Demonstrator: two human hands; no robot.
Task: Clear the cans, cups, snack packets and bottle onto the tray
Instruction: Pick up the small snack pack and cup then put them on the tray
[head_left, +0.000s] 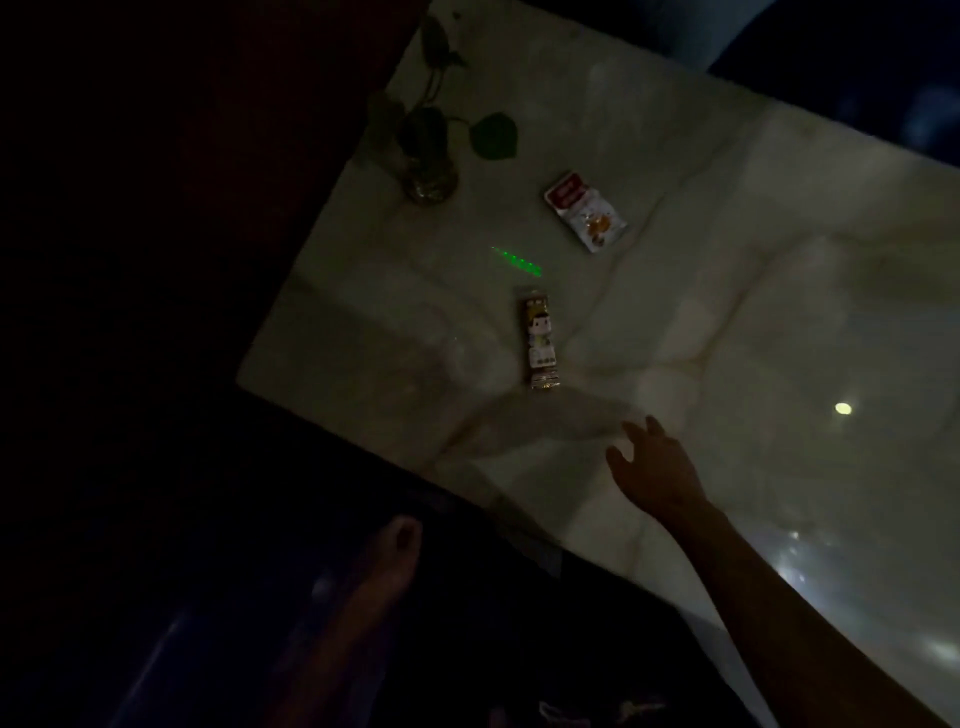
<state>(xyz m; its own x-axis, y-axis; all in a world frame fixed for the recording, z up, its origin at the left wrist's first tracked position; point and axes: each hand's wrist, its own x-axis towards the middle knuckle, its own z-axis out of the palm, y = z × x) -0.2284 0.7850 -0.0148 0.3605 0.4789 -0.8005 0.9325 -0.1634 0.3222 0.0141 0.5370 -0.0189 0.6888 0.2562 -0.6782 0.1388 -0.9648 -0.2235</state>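
**Dim surface with two snack packets and one reaching hand**

Head view. A pale, marble-patterned surface (727, 291) fills the upper right of the frame; the scene is very dark. The right hand (655, 467) extends from the lower right over the near part of the surface, fingers spread and relaxed, holding nothing. A long narrow snack packet (541, 342) bearing a cartoon figure lies flat on the surface beyond the right hand and slightly to its left, apart from the fingertips and untouched. A second, red-and-white snack packet (585, 212) lies flat farther away, past the first packet and well apart from the hand. Between the two packets a short green streak of light (517, 260) falls on the surface. At the far left corner of the surface stands a glass vase (428, 174) holding a leafy plant (493, 136). The left hand (400, 540) is faintly seen at the lower left, off the surface and well apart from both packets; whether its fingers are curled or straight cannot be told in the darkness.
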